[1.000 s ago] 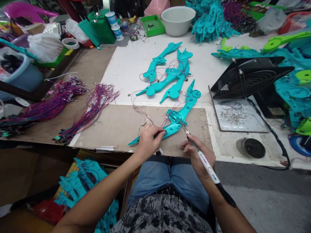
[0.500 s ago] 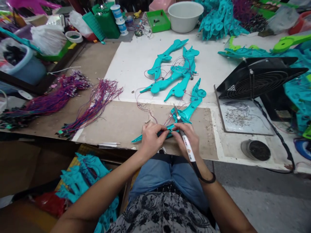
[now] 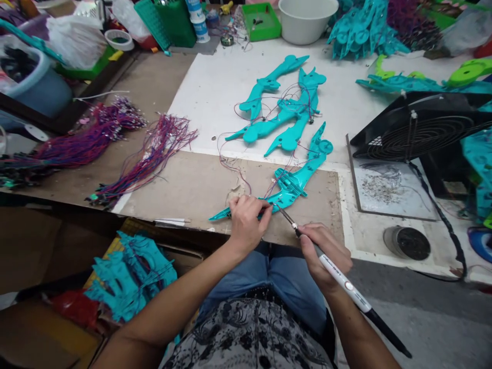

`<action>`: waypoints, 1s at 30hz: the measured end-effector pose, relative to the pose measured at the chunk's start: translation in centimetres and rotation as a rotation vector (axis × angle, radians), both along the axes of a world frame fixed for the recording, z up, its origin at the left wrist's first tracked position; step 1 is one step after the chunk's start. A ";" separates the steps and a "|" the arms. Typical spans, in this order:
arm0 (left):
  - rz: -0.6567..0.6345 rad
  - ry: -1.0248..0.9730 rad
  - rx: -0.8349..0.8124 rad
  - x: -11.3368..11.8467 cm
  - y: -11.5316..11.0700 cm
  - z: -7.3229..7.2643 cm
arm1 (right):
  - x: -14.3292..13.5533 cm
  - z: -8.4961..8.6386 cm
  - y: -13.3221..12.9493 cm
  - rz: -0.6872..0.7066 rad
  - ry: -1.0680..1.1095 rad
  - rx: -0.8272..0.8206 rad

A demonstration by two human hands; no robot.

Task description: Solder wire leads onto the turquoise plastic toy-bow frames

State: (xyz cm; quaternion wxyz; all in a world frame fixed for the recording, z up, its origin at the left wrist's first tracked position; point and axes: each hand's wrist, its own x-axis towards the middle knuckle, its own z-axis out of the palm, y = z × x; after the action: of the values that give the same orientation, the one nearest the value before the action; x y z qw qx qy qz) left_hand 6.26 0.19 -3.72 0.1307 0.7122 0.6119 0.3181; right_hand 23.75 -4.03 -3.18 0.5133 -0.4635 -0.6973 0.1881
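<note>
My right hand (image 3: 325, 253) is closed around a white-and-black soldering iron (image 3: 344, 281), its cable end trailing toward the lower right. The iron's metal tip reaches the teal plastic part (image 3: 286, 197), close to my left fingertips. My left hand (image 3: 249, 220) lies over the narrow near end of that part, thumb and forefinger pinched together. What they pinch is too small and covered to make out. Thin red and dark wires (image 3: 239, 171) run from the part to other teal pieces (image 3: 274, 123) farther back.
Two bundles of purple-red wires (image 3: 154, 154) lie at left. To the right stand a black fan (image 3: 407, 128) on a board and a round tin (image 3: 407, 243). A white basin (image 3: 307, 23) and a green tray (image 3: 261, 25) are at the back. More teal parts (image 3: 130, 271) sit below the table's edge.
My right hand has moved right and away from my left fingers. The soldering iron has swung from pointing away to pointing left, with its tip now at the part. The view has shifted slightly.
</note>
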 end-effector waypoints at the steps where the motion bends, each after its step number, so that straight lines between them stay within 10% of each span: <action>1: -0.002 0.007 0.002 0.0 0.0 0.0 | 0.0 0.0 0.0 0.010 -0.003 -0.002; 30: -0.015 0.036 0.027 0.0 0.2 0.0 | 1.6 0.7 -0.2 0.010 -0.042 0.022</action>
State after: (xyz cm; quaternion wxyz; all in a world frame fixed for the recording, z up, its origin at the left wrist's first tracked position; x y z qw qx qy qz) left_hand 6.24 0.43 -3.73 0.1123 0.7243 0.6044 0.3124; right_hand 25.34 -4.25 -2.50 0.5027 -0.4581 -0.7123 0.1734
